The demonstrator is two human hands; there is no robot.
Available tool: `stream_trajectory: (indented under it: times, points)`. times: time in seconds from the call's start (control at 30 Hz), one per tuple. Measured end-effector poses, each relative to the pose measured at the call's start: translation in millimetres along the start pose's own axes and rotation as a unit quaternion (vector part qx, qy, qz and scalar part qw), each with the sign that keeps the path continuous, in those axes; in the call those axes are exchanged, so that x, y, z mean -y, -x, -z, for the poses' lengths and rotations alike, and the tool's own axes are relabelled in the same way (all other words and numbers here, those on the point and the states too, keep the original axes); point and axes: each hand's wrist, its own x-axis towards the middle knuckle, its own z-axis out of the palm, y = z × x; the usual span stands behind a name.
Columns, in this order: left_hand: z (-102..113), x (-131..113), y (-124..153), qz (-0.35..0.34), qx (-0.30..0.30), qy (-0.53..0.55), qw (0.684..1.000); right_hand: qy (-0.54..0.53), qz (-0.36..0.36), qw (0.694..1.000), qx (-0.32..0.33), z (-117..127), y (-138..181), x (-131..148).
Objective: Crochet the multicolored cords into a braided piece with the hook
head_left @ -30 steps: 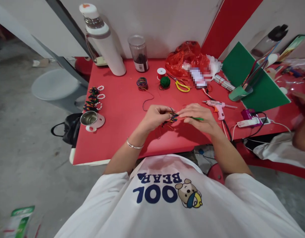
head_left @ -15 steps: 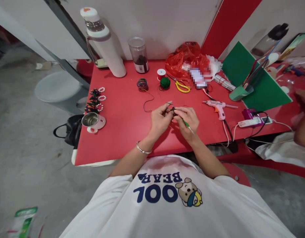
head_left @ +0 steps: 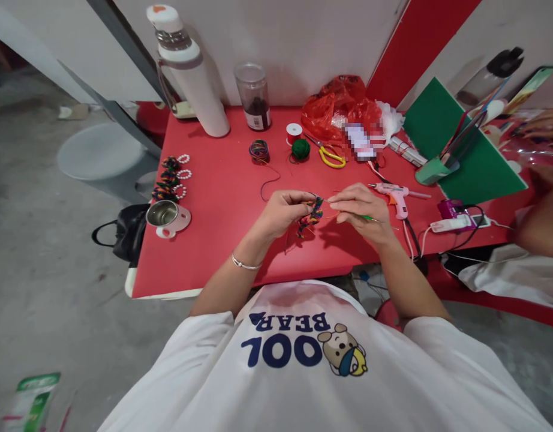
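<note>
above the red tabletop (head_left: 204,252), the left hand (head_left: 283,215) pinches a multicoloured crocheted strip (head_left: 316,213) between thumb and fingers; just beside it, the right hand (head_left: 364,210) has thumb and fingertips pressed on a green-handled crochet hook (head_left: 369,218). beyond lie a variegated yarn ball (head_left: 259,152), a green yarn ball (head_left: 300,149), yellow-handled scissors (head_left: 332,159) and, rightward, a pink glue gun (head_left: 399,195).

Two hands (head_left: 283,211), one green tool (head_left: 365,217) and one multicoloured strip (head_left: 318,210) are counted at the dial's centre. From there, two yarn balls (head_left: 300,149) and one jar (head_left: 257,113) are found around eleven o'clock, three bead rings (head_left: 185,171) past nine, one mug (head_left: 182,219) at nine and one glue gun (head_left: 397,195) near three.
</note>
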Motion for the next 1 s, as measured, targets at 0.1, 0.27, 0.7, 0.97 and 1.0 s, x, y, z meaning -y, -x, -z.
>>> stream_trajectory:
  times: [0.1,0.27,0.7,0.97,1.0]
  points:
    - [1.8,-1.6,-0.2,-0.003,0.0,-0.027,1.0,-0.003,-0.025,0.999,0.034,9.8,-5.5,7.2]
    - [5.4,0.4,-0.6,-0.01,0.004,-0.059,0.998,-0.075,-0.095,0.992,0.029,14.7,-6.4,11.2]
    - [-35.8,31.0,-5.5,-0.118,-0.137,-0.065,0.981,0.194,-0.058,0.958,-0.202,-71.3,26.1,7.5]
    - [-8.7,11.9,-1.7,-0.007,-0.018,0.014,1.0,-0.004,-0.041,0.994,-0.104,-33.1,12.5,-6.6]
    - [-5.6,9.2,-1.5,0.008,-0.014,0.011,1.0,-0.018,-0.05,0.995,-0.081,-25.0,10.2,-7.4]
